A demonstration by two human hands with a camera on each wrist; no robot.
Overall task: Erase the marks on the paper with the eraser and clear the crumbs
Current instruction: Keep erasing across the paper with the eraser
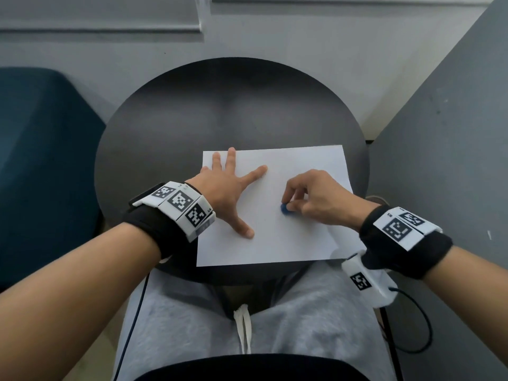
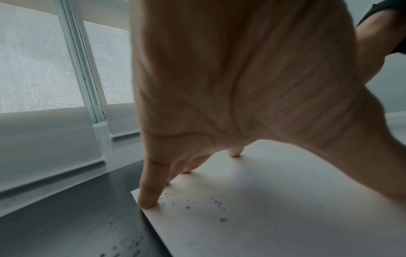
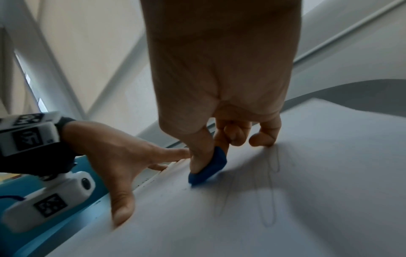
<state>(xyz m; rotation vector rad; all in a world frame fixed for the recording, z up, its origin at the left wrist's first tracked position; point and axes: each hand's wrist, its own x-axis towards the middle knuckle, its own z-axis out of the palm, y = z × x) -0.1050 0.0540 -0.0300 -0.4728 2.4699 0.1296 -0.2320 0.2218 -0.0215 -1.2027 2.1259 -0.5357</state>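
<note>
A white sheet of paper [image 1: 297, 237] lies on a round dark table [image 1: 165, 127]. My left hand [image 1: 228, 188] lies flat with fingers spread, pressing the paper's left part. My right hand [image 1: 310, 196] pinches a small blue eraser [image 1: 285, 209] between thumb and fingers, its tip down on the paper's middle. In the right wrist view the eraser [image 3: 208, 169] touches the paper [image 3: 307, 217] beside faint looping pencil marks [image 3: 266, 200]. In the left wrist view dark eraser crumbs [image 2: 217, 203] lie scattered on the paper [image 2: 274, 208] near my fingertips [image 2: 147, 201], and more on the table [image 2: 66, 226].
The table stands between a dark blue seat [image 1: 41, 160] on the left and a grey wall panel [image 1: 445, 160] on the right. A window blind [image 1: 96, 15] runs behind. The paper's near edge reaches the table's front rim above my lap.
</note>
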